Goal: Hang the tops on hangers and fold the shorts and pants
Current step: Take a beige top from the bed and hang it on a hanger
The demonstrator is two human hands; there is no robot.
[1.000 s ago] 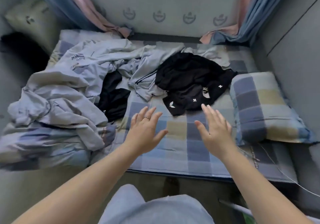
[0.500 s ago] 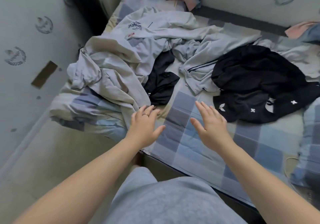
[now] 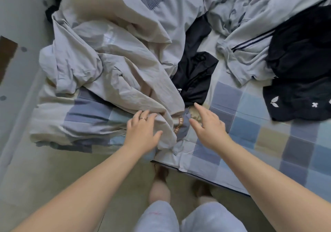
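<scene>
The left hand (image 3: 143, 133) rests with relaxed fingers on the crumpled pale garment (image 3: 114, 66) at the bed's near edge, grasping nothing. The right hand (image 3: 210, 126) hovers spread and empty over the checked sheet (image 3: 268, 138). Just beyond both hands lies a small black garment (image 3: 195, 74) against the pale one. Further right lie a striped grey top (image 3: 250, 52) and a black piece with white marks (image 3: 300, 95).

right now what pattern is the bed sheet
The bed sheet is checked in blue, grey and beige squares; the head view shows it.
</scene>
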